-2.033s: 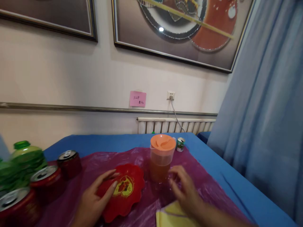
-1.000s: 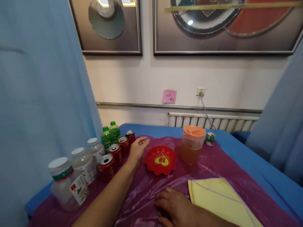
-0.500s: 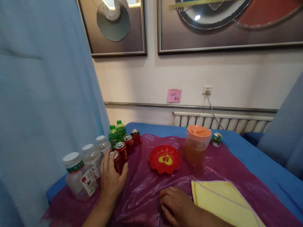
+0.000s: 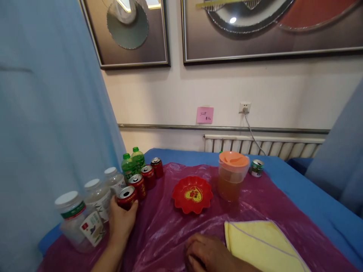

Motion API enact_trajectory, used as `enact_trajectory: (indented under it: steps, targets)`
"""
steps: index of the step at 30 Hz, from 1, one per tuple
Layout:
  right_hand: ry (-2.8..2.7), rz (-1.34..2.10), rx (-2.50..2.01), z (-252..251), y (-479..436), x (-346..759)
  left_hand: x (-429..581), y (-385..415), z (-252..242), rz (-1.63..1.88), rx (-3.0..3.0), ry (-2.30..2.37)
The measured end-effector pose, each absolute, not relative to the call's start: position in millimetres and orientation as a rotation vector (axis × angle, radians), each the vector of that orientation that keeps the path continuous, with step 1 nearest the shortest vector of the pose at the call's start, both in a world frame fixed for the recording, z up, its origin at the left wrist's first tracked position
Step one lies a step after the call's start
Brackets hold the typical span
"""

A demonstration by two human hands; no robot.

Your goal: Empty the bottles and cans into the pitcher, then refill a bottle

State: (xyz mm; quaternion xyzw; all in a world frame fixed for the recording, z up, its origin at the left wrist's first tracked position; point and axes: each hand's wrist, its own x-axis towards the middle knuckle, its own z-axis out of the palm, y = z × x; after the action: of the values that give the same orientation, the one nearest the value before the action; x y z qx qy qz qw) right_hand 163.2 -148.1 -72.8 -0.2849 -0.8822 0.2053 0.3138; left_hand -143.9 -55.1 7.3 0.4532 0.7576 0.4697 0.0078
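Note:
My left hand (image 4: pixel 123 219) is wrapped round the nearest red drink can (image 4: pixel 127 198), thumb on its right side and fingers on its left. The can stands upright with its opened top showing. Behind it, a row of similar red cans (image 4: pixel 137 186) runs away from me. My right hand (image 4: pixel 205 251) rests on the purple plastic sheet (image 4: pixel 159 234), its fingers curled in and nothing visible in them. Close by on its right lies a folded yellow cloth (image 4: pixel 259 241). A red scalloped dish (image 4: pixel 193 194) sits beyond my right hand.
Clear jars with white lids (image 4: pixel 82 223) line the left side, near a blue curtain (image 4: pixel 56 113). Two green bottles (image 4: pixel 129 166) stand behind the jars. A lidded pitcher of amber liquid (image 4: pixel 231 181) and a green can (image 4: pixel 256 168) are at the back right.
My left hand has closed round the nearest red can, where it was spread beside it before. My right hand stays on the sheet. The whole view has shifted slightly.

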Motion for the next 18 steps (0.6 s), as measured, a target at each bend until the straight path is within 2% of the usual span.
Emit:
enact_trajectory:
  steps: [7,12,18]
  targets:
    - [-2.232,0.562,-0.709,-83,-140,165,-117,-83,31,1.347,1.474,2.311]
    - [-2.157,0.552,-0.702,-81,-137,164,-68,-81,47,1.483,1.513,1.885]
    - [-2.012,0.500,-0.666,-68,-133,170,-7,-23,57,1.381,1.595,1.438]
